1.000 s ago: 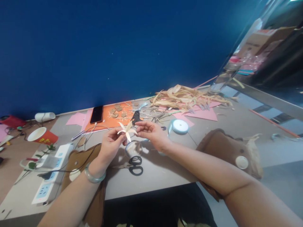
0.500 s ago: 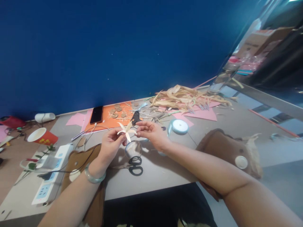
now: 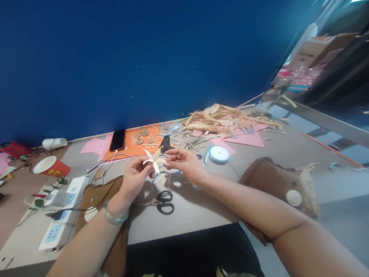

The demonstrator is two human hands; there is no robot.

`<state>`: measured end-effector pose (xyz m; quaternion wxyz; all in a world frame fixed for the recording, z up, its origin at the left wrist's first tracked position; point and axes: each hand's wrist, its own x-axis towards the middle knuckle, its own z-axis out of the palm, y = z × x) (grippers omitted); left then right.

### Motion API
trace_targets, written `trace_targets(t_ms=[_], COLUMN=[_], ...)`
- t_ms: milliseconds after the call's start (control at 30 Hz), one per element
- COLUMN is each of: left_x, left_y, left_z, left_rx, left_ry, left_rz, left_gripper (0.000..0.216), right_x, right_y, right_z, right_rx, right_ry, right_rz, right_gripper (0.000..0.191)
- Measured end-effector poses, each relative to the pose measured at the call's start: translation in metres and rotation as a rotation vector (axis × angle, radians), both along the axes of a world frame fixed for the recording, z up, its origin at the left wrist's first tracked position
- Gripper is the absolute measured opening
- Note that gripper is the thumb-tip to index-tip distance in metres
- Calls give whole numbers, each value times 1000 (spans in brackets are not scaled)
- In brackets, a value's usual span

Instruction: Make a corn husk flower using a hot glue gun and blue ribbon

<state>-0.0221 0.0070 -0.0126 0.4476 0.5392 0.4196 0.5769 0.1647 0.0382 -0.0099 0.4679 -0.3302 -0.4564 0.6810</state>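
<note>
My left hand (image 3: 135, 177) is closed on the base of a small cream flower (image 3: 153, 159) made of pale dried leaf strips, holding it above the table. My right hand (image 3: 184, 162) pinches one petal at the flower's right side with thumb and fingertips. A green bangle (image 3: 114, 217) circles my left wrist. Just below the hands lie black-handled scissors (image 3: 165, 201) and a clear tape roll (image 3: 163, 181) on the grey table (image 3: 190, 209).
A heap of dried husk strips (image 3: 227, 119) lies at the back on pink paper. A light blue ribbon spool (image 3: 218, 154), a phone (image 3: 118, 139) on orange paper, a red paper cup (image 3: 51, 166), a white power strip (image 3: 62, 211) and brown bags (image 3: 276, 184) surround the hands.
</note>
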Motion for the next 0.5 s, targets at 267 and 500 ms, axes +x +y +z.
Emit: trace_targets(t_ms=[267,500], left_x=[5,6], left_y=[-3,-5], left_z=[12,11], left_rx=[-61,-101], left_ry=[36,59], left_rz=[-31,-83], left_gripper=[17,17], right_x=[0,4], right_y=[-3,-2], right_z=[5,7], right_rx=[131,271], right_ry=[22,-162], right_rz=[-18,-106], right_gripper=[27,16])
